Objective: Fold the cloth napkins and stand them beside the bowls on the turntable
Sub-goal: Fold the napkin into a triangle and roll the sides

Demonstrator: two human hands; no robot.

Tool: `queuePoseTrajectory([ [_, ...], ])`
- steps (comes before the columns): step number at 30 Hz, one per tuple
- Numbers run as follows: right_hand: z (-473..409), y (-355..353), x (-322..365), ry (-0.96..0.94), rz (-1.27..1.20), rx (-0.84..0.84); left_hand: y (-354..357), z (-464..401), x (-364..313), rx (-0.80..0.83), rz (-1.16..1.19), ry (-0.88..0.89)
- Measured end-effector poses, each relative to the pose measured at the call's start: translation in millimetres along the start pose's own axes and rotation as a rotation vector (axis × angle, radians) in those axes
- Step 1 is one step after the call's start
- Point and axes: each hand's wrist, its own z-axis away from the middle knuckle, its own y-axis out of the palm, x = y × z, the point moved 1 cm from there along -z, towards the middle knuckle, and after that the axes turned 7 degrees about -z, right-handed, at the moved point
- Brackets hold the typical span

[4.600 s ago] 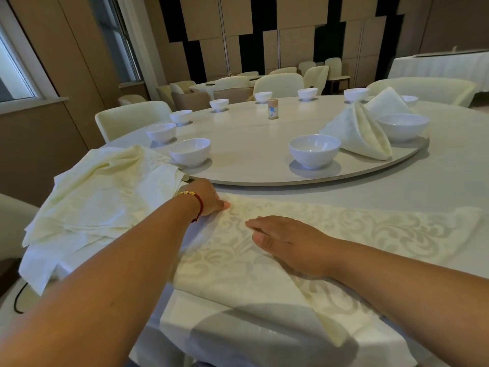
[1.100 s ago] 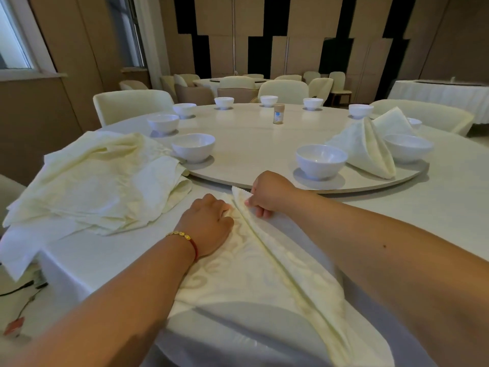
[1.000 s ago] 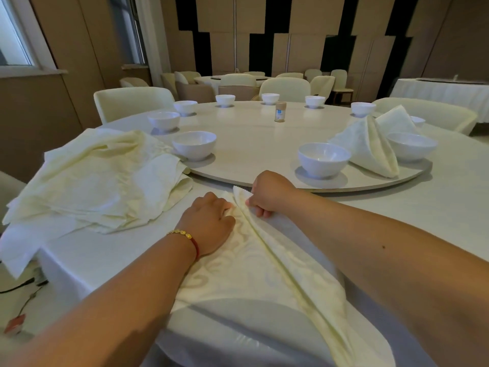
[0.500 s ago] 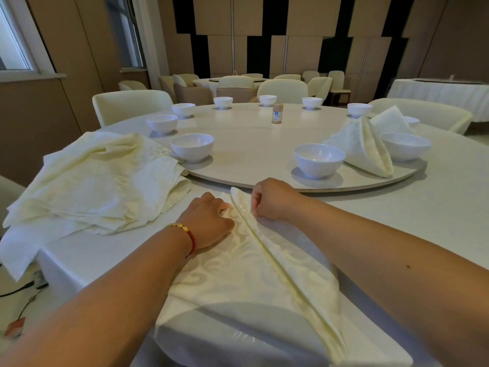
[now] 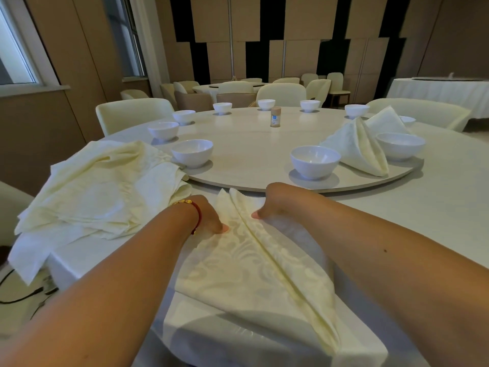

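Observation:
A cream patterned napkin [image 5: 254, 271] lies on the table edge before me, folded into a long point with a centre seam and two tips toward the turntable [image 5: 370, 181]. My left hand [image 5: 207, 214] holds its left flap and my right hand [image 5: 272, 201] its right flap. Each thumb lies on top of the cloth, with the fingers curled at the edge and hidden. A white bowl [image 5: 315, 161] stands on the turntable just beyond my right hand. Two folded napkins [image 5: 354, 149] stand between it and another bowl [image 5: 399, 145].
A loose pile of unfolded napkins [image 5: 100, 192] lies at the left, touching a bowl [image 5: 192, 152]. Several more bowls ring the turntable, with a small canister [image 5: 275, 117] near its middle. Chairs [image 5: 132, 112] surround the table. Cables [image 5: 23, 295] run on the floor at the left.
My right hand has left the napkin's top tip and sits lower, right of the seam. My left hand has slid toward me. Both flaps now meet at the centre seam.

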Motion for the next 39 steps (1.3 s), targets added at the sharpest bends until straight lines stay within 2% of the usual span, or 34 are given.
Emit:
queuePoseTrajectory([
  [5,-7,3,3,0.030,-0.004,0.007,10,-4,5,-0.032,0.135,-0.016],
  [8,-11,12,-4,0.003,-0.087,-0.087,22,-9,9,-0.152,0.287,0.008],
  [12,-3,2,-16,-0.047,-0.333,-0.242,21,-3,7,-0.366,0.278,0.132],
  [15,7,-34,-18,-0.104,-0.476,-0.376,-11,5,0,-0.541,0.332,0.202],
  [19,45,-112,-12,-0.212,-0.552,-0.605,-94,32,-7,-0.843,0.386,0.286],
  [22,80,-163,-4,-0.286,-0.590,-0.724,-143,67,-8,-1.058,0.327,0.362],
  [24,99,-174,-5,-0.294,-0.536,-0.746,-153,88,-8,-1.114,0.278,0.415],
  [26,120,-166,-9,-0.326,-0.520,-0.708,-143,103,-7,-1.075,0.272,0.452],
  [28,138,-145,-15,-0.353,-0.537,-0.627,-118,109,-4,-0.940,0.316,0.491],
  [32,162,-89,-34,-0.279,-0.469,-0.438,-55,110,2,-0.668,0.390,0.488],
  [36,180,-34,-53,-0.262,-0.414,-0.218,11,120,3,-0.411,0.344,0.499],
  [39,185,-1,-63,-0.247,-0.199,-0.135,47,122,4,-0.304,0.254,0.511],
])
